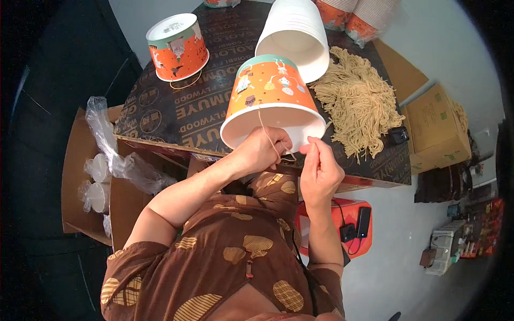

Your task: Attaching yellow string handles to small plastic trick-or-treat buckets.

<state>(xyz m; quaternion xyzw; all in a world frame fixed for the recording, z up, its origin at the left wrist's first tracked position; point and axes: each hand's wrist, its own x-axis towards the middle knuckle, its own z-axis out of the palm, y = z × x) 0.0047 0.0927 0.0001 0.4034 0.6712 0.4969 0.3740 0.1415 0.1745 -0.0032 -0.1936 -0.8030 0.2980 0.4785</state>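
1. Orange printed paper bucket (273, 85): at the near edge of the table, between the stack and the person; tipped, white mouth facing near.
2. Cord (262, 119): tan; runs from the bucket's side, just above the rim, down across the left hand.
3. Left hand (263, 150): at the bucket's mouth, fingers curled inward; cannot tell whether the fingertips pinch the cord.
4. Right hand (321, 171): just right of the mouth, thumb and forefinger drawn close, other fingers bent; cannot tell what, if anything, lies between them.
5. Second orange bucket (179, 53): far left, upside down, cord loop at its rim.
6. Nested white buckets (292, 24): beyond the first bucket, on their side.
7. Cord heap (356, 101): tan, loose, right side of the table.
8. Table (225, 59): dark printed plywood top.
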